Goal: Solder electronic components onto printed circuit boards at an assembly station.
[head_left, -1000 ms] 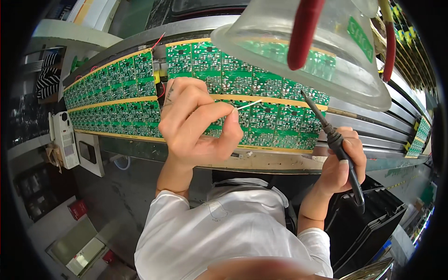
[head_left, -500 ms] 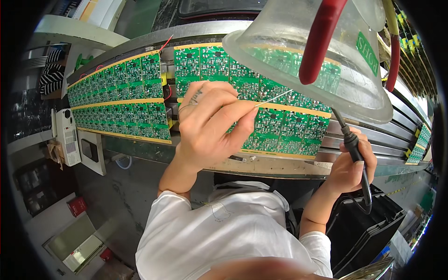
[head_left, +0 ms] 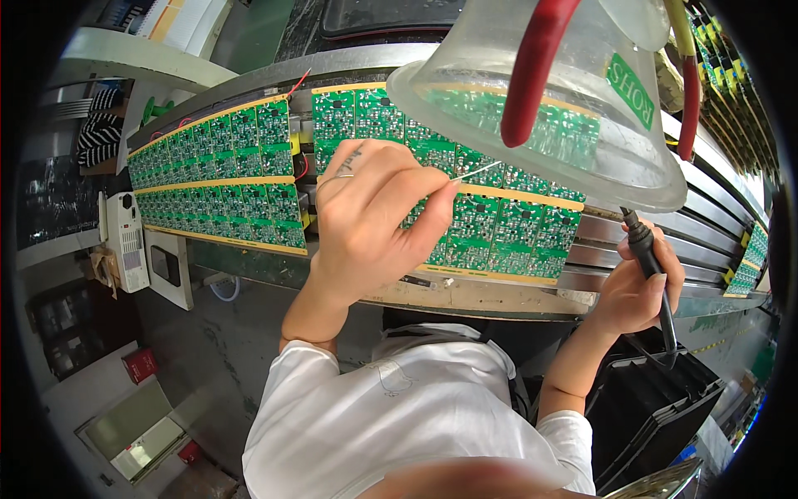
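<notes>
Pinched between thumb and forefinger of my left hand (head_left: 370,220) is a thin length of solder wire (head_left: 480,171). It points right over a green circuit board panel (head_left: 515,241) with tan edge strips. My left hand hovers above this panel and covers part of it. Closed around the dark handle of a soldering iron (head_left: 652,259), my right hand (head_left: 632,291) is off the panel's right end. The iron's front end reaches the rim of a clear plastic hood (head_left: 652,195), and its tip is hard to make out there.
A second circuit board panel (head_left: 220,212) lies to the left. Red-sleeved prongs (head_left: 532,83) hang in front of the hood. Metal rails (head_left: 698,241) run off to the right. A black case (head_left: 657,407) stands below my right arm. A dark tray (head_left: 391,17) lies at the back.
My right hand has moved slightly right with the soldering iron, away from the panel. The solder wire's free end shows a little further left. The hood and prongs appear shifted left in view.
</notes>
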Action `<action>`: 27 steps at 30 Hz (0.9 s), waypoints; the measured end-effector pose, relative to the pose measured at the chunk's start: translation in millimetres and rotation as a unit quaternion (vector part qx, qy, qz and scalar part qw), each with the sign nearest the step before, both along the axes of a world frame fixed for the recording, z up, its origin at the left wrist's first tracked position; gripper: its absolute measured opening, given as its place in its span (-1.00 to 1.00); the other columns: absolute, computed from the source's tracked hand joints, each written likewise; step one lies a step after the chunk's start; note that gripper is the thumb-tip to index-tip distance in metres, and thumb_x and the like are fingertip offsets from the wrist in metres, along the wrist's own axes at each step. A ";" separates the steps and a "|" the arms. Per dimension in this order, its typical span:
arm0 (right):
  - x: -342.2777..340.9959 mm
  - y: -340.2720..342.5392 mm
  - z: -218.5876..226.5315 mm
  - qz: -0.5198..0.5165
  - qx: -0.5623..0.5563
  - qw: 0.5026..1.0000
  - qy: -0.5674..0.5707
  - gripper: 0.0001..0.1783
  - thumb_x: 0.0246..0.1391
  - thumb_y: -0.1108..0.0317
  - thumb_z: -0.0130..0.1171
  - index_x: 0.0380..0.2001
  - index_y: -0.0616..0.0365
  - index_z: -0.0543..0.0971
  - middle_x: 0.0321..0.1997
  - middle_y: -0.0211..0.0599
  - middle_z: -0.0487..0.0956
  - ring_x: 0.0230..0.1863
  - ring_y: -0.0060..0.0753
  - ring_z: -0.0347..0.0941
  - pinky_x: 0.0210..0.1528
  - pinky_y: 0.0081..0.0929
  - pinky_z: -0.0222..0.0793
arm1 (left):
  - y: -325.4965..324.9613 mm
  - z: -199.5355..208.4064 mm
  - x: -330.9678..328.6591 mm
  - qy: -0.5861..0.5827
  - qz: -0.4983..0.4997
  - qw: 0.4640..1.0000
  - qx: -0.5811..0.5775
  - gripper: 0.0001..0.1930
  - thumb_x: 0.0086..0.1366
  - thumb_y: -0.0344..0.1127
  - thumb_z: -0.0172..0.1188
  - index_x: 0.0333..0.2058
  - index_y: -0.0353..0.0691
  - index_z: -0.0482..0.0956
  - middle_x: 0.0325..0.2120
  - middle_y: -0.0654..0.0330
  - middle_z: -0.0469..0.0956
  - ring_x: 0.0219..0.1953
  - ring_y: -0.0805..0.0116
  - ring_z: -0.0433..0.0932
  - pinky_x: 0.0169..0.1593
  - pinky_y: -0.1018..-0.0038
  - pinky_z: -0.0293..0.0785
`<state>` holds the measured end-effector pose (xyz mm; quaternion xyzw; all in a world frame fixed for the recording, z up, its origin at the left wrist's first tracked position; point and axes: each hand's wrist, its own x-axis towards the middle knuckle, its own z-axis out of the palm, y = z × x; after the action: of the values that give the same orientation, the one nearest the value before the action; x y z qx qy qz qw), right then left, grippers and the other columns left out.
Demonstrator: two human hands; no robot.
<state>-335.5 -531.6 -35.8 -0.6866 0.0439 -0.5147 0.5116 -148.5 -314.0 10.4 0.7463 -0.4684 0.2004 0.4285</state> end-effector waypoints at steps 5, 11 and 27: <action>7.4 5.8 6.5 0.003 0.018 1.000 -0.001 -0.62 0.22 0.17 -0.01 -0.10 0.23 0.57 -0.49 -0.14 0.56 -0.39 -0.27 0.38 -0.05 0.02 0.41 | -3.6 11.0 3.9 0.002 0.022 0.999 0.027 -0.80 -0.11 -0.60 0.34 -0.48 -0.17 0.60 -0.55 0.32 0.47 -0.54 0.38 0.38 -0.31 0.44 0.34; 31.5 34.1 28.4 -0.008 -0.050 0.996 0.072 -0.63 0.17 0.22 0.05 -0.13 0.30 0.58 -0.38 -0.06 0.62 -0.39 -0.25 0.45 -0.12 -0.22 0.46 | 2.5 5.4 27.5 0.044 0.061 0.997 -0.027 -0.81 -0.11 -0.61 0.31 -0.49 -0.19 0.58 -0.57 0.32 0.46 -0.59 0.43 0.29 -0.34 0.47 0.31; 59.1 62.8 34.3 -0.019 -0.114 0.979 0.171 -0.69 0.07 0.34 0.21 -0.17 0.34 0.61 -0.25 -0.04 0.68 -0.37 -0.23 0.58 -0.20 -0.41 0.50 | 8.5 -9.1 34.5 0.037 0.018 0.997 -0.068 -0.81 -0.11 -0.64 0.26 -0.48 -0.24 0.56 -0.51 0.27 0.53 -0.57 0.46 0.24 -0.34 0.56 0.22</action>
<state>-276.4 -468.7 -1.6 -0.8170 0.0850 -0.4016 0.4049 -114.0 -305.6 1.3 0.7305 -0.4240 0.2115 0.4918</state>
